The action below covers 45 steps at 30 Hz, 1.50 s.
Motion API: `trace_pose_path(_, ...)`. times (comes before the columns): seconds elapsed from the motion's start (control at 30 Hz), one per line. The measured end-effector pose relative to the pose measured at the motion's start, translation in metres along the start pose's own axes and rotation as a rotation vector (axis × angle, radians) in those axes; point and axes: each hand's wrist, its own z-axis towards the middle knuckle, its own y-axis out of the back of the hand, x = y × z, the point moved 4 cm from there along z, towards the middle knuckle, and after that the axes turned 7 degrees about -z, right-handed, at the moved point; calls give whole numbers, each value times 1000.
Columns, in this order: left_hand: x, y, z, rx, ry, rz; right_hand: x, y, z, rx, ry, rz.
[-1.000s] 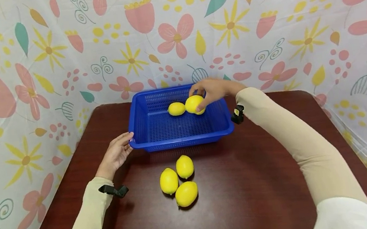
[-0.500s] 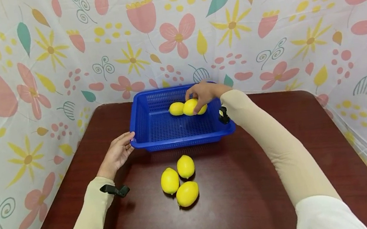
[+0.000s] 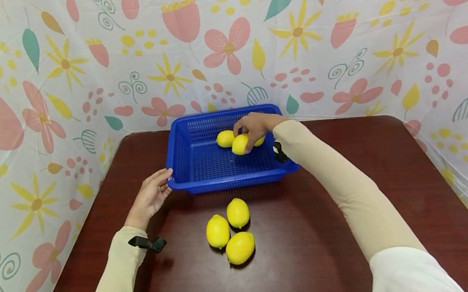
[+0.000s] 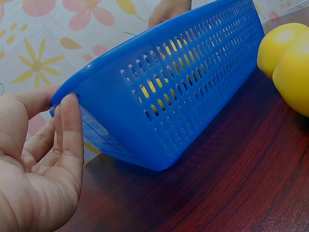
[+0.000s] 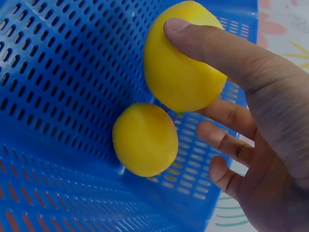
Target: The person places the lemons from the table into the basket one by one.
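A blue perforated plastic basket (image 3: 221,185) stands toward the back of the table. My left hand (image 3: 149,198) pinches its rim at the near left corner, thumb above and fingers below in the left wrist view. Inside the basket, my right hand (image 3: 253,125) grips a yellow lemon (image 5: 174,77) between thumb and fingers. Another lemon (image 3: 225,138) lies just left of the held one. A further lemon (image 3: 260,141) peeks out on its right, mostly hidden by the hand. In the right wrist view, a lemon (image 5: 145,140) rests on the basket's bottom beside the held one.
In front of the basket, three more lemons sit close together on the dark wooden table (image 3: 321,253): one at left (image 3: 217,231), one at the back (image 3: 238,213) and one nearest (image 3: 240,248). A flower-printed curtain (image 3: 317,64) hangs behind and beside the table.
My right hand has moved left and lower into the basket with the lemon, bringing it forward of the other two. The left hand keeps its place on the rim.
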Motion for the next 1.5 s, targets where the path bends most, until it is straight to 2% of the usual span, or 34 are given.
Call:
trace_pose_path(0.63, 1, 1, 3, 14, 4, -28, 0, -17, 10, 48, -12, 5)
trace_pose_path(0.9, -1, 1, 3, 20, 0, -15, -1, -9, 5, 27, -1, 50)
trace_pose_path(1.03, -2, 1, 3, 22, 4, -15, 4, 4, -6, -6, 28, 80)
trace_pose_path(1.27, -4, 1, 3, 8, 9, -27, 22, 19, -41, -67, 66, 158)
trace_pose_path(1.37, -3, 1, 2, 7, 14, -23, 33, 20, -56, -141, 92, 147)
trace_pose_path(1.5, -1, 1, 3, 12, 17, -28, 48, 17, -79, -291, 94, 118)
